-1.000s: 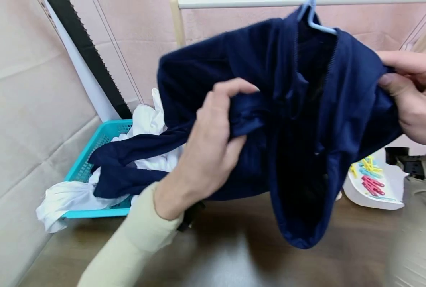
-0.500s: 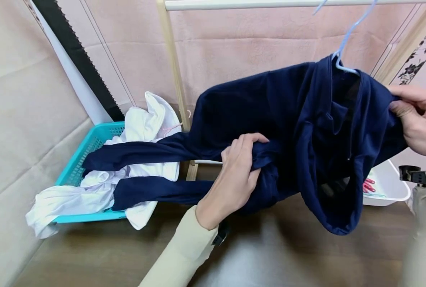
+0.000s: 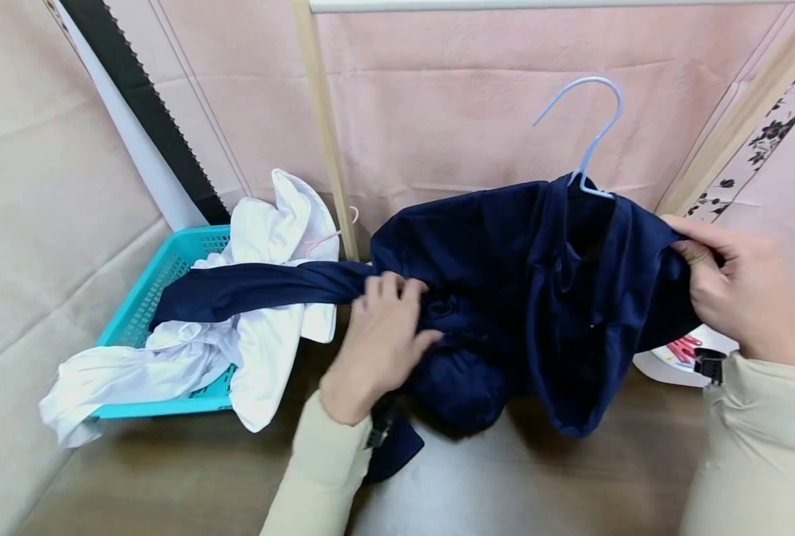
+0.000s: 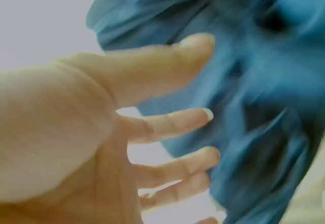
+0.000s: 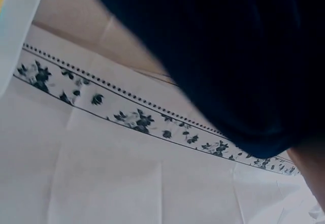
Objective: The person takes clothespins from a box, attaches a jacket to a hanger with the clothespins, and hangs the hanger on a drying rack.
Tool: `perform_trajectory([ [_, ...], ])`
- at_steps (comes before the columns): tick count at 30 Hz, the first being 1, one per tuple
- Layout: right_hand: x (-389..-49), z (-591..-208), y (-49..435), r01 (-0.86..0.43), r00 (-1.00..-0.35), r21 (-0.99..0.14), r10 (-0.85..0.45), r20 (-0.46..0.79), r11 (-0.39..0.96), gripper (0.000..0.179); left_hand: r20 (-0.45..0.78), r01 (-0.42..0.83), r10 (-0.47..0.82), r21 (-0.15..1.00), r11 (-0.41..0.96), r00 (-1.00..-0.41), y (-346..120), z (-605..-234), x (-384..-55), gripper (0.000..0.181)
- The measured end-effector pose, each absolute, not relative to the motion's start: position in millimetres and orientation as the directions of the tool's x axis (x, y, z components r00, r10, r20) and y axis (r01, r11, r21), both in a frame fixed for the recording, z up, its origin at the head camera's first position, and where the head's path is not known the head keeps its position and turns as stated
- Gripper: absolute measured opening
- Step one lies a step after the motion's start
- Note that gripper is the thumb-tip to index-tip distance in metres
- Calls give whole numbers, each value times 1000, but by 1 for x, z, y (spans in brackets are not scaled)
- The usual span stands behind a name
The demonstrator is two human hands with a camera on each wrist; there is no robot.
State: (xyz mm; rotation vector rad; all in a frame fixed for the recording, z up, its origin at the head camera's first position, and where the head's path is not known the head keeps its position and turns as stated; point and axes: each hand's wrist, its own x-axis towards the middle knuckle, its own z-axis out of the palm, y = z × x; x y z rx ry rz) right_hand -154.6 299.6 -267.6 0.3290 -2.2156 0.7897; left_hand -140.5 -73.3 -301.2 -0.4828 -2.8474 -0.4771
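A navy zip-front jacket point(image 3: 478, 231) hangs bunched on a light blue hanger point(image 3: 598, 141), whose hook is bare in the head view. My right hand point(image 3: 752, 290) pinches the jacket's shoulder or upper sleeve on the right. At the jacket's bunched left part is my left hand point(image 3: 384, 342), its fingers spread and the thumb apart. In the left wrist view the left hand point(image 4: 152, 117) shows extended fingers, with the blue cloth point(image 4: 244, 82) beyond them. One navy sleeve point(image 3: 257, 290) lies across the basket; another dark end droops below the left wrist. Dark cloth point(image 5: 228, 56) hides most of the right hand in its wrist view.
On the left stands a turquoise basket point(image 3: 136, 298) with white clothes point(image 3: 270, 223) spilling over its rim. A rack with a white rail point(image 3: 505, 6) and wooden posts point(image 3: 330, 134) is behind. A white tray point(image 3: 665, 368) with pegs sits under the right hand.
The jacket and hanger first moved down and right, then left and further down, with the right hand. My left hand has loosened its grip, and one navy sleeve has slid off the basket.
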Motion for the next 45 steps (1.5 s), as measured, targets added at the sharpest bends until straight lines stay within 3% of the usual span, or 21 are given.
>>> perform_trajectory([
  [4,-154,-282,291,-465,-679,-469,38,734,751,30,342,177,59,325,929,-938,-119,-282,-133,54],
  [8,-158,-291,285,-513,-662,-485,32,748,708,29,211,-36,-127,392,919,-969,-162,-274,-134,52],
  [12,-162,-294,282,-540,-652,-491,28,757,684,27,-21,-130,-134,405,905,-991,-187,-276,-141,61],
  [15,-165,-294,282,-550,-648,-495,29,761,673,25,-114,-167,-131,401,901,-985,-198,-283,-148,73],
  [18,-164,-291,283,-559,-647,-504,34,762,659,25,-114,-203,-171,399,894,-979,-204,-289,-153,69],
  [23,-161,-289,284,-549,-653,-521,54,756,653,25,-22,-223,-236,417,881,-972,-209,-295,-155,40],
  [26,-159,-288,283,-537,-656,-521,60,752,663,27,65,-206,-260,442,873,-963,-207,-293,-152,25],
  [30,-158,-288,281,-537,-651,-534,80,754,653,24,251,-144,-305,506,850,-919,-190,-278,-138,21],
  [32,-158,-288,281,-535,-649,-549,103,754,643,23,366,-63,-314,559,827,-876,-173,-268,-129,20],
  [35,-156,-288,281,-512,-645,-574,156,748,639,21,496,163,-260,658,735,-829,-142,-258,-121,16],
  [39,-155,-288,281,-475,-634,-598,220,741,646,22,543,417,-153,770,484,-825,-102,-260,-120,15],
  [45,-156,-282,271,-473,-597,-615,284,750,631,24,459,463,-89,886,-28,-884,-60,-273,-127,12],
])
